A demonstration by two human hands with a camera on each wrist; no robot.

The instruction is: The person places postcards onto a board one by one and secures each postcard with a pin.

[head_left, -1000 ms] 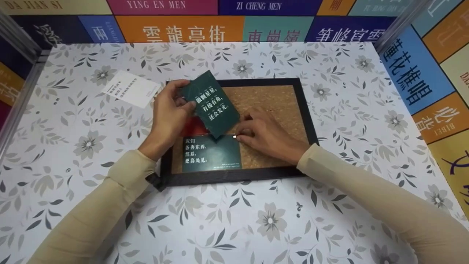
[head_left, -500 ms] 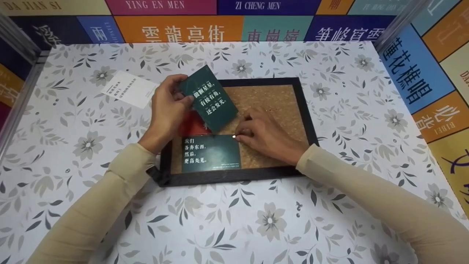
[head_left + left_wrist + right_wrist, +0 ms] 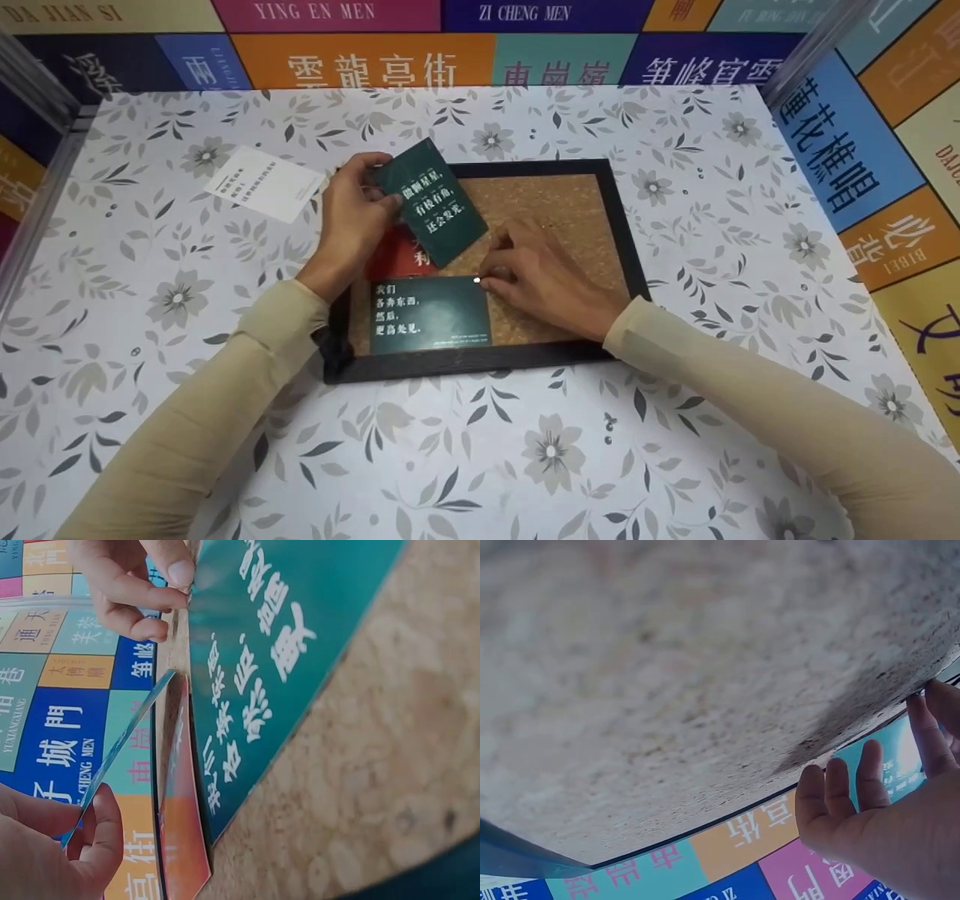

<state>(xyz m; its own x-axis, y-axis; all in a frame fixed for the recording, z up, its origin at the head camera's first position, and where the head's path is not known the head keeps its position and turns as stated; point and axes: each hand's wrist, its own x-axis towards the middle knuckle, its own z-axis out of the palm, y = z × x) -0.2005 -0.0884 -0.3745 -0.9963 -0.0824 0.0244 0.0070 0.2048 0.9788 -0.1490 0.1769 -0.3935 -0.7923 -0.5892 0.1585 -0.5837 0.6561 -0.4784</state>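
Forearms angled inward, we pinch a tilted dark-green rectangular card [image 3: 439, 199] in our left hand [image 3: 356, 214], above a red card [image 3: 394, 251] on the black-framed cork board [image 3: 574, 217]. Our right hand [image 3: 540, 274], fingers curled, pinches a small white piece [image 3: 477, 280] at the upper right corner of a flat green white-lettered card [image 3: 442, 315].

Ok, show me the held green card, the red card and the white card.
Held green card [image 3: 433, 201]: head view, middle of its printed face.
Red card [image 3: 391, 259]: head view, its uncovered part.
White card [image 3: 264, 184]: head view, middle of its face.
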